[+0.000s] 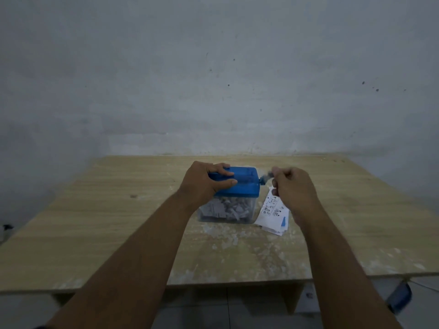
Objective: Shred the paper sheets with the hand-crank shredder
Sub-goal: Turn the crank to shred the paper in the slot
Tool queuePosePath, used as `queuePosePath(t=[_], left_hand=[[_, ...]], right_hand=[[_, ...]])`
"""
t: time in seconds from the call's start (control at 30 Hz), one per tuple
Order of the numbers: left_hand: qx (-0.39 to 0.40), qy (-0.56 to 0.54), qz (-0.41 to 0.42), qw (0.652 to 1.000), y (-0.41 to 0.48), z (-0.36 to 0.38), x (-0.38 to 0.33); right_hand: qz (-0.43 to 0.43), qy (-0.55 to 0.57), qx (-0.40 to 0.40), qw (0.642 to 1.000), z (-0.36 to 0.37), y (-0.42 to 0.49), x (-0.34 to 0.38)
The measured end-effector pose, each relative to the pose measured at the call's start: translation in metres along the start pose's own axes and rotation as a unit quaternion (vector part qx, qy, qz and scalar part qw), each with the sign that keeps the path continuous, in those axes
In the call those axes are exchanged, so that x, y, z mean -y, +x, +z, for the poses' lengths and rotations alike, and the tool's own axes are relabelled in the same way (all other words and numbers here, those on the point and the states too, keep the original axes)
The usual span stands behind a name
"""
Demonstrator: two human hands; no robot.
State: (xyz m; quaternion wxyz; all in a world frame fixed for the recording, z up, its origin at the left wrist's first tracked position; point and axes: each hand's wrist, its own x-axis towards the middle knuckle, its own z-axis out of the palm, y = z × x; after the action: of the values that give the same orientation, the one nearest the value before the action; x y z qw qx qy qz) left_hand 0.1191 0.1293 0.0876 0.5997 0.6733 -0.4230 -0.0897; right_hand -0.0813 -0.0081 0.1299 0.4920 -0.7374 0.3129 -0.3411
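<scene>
- left hand (206,180) is gripping the blue lid of the shredder (234,186), fingers wrapped over the top
- right hand (293,188) is pinching the crank handle (267,177), which is blurry
- clear bin (228,210) is sitting mid-table (95,222), packed with shreds
- paper sheets (273,214) are lying just right of it
- scraps (228,241) are lying in front

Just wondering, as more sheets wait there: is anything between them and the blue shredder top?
Nothing visible on the table: the paper sheets lie right beside the shredder. Only the hands are near: the right hand holds the crank above the stack, the left hand grips the lid's left part.
</scene>
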Motion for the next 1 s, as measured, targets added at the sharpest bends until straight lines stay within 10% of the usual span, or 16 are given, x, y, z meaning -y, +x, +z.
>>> queuePosePath(t=[0.5,0.8,1.0], left_hand=[[-0.061,0.141,0.072,0.985,0.002,0.002,0.008],[-0.245,0.222,0.260,0.907,-0.034,0.028,-0.015],[-0.032,0.151,0.122,0.980,-0.096,0.092,0.009]], right_hand=[[0.121,-0.063,0.058,0.989,0.037,0.069,-0.069],[-0.091,-0.160,-0.032,0.982,0.009,0.007,-0.118],[-0.100,-0.250,-0.003,0.963,0.001,-0.008,-0.144]])
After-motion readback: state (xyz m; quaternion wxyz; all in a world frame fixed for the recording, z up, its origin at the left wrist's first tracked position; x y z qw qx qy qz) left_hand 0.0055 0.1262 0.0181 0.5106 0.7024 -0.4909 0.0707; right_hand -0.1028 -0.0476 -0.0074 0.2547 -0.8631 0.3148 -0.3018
